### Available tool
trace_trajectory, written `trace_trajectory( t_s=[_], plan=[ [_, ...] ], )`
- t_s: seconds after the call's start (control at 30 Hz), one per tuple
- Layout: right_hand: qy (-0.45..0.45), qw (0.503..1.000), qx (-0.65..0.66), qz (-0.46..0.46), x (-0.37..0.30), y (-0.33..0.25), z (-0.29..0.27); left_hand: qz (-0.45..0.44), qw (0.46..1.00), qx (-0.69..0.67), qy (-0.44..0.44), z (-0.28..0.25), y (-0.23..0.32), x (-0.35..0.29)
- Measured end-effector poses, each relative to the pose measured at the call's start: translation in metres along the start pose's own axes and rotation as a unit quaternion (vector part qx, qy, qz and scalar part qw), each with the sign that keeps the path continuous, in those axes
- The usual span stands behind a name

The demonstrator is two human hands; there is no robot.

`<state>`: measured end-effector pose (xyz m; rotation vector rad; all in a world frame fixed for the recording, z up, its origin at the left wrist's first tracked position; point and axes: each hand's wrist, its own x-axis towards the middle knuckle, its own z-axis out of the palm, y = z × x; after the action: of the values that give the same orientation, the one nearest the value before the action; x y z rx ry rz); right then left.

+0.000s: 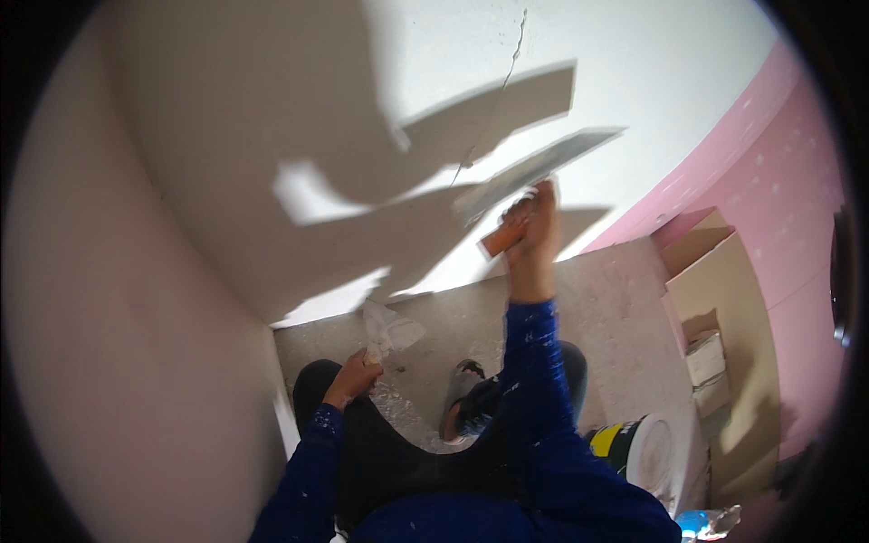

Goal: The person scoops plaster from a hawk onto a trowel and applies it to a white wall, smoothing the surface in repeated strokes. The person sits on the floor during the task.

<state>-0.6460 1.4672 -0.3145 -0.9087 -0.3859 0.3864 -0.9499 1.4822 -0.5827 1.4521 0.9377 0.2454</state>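
My right hand [536, 224] is closed round the wooden handle of a plastering trowel [550, 166], raised in front of the white wall [670, 72]. The long metal blade slants up to the right, and its shadow falls on the wall. Whether the blade touches the wall I cannot tell. A thin dark crack [518, 52] runs down the wall above the trowel. Low by my left knee, my left hand [353, 380] grips a putty knife [393, 328] by its handle. Its wide blade looks whitish and points toward the foot of the wall.
A bucket [650, 457] with a white lid and a yellow and black side lies or stands at my right. Beyond it, a tan board box [724, 290] rests along the pink wall [787, 190]. Another pale wall [100, 317] rises close on my left. The concrete floor [615, 317] has white smears.
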Motion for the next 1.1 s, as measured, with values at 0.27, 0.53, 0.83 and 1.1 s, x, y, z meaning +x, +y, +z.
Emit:
trace_trajectory(
  t_s=[0.27, 0.53, 0.83, 1.1],
  plan=[
    [0.13, 0.97, 0.139, 0.151, -0.072, 0.202, -0.085, -0.066, 0.981, -0.024, 0.182, -0.038, 0.019, -0.065],
    [0.166, 0.974, 0.102, 0.116, -0.057, 0.21, -0.022, 0.028, 0.943, -0.198, 0.265, -0.047, -0.009, -0.078],
    [0.129, 0.992, -0.01, -0.013, -0.061, 0.089, 0.126, 0.02, 0.962, -0.137, 0.235, -0.048, -0.002, -0.07],
    [0.141, 0.963, 0.137, 0.185, -0.105, 0.143, 0.009, 0.016, 0.95, -0.187, 0.249, -0.05, -0.009, -0.072]
  ],
)
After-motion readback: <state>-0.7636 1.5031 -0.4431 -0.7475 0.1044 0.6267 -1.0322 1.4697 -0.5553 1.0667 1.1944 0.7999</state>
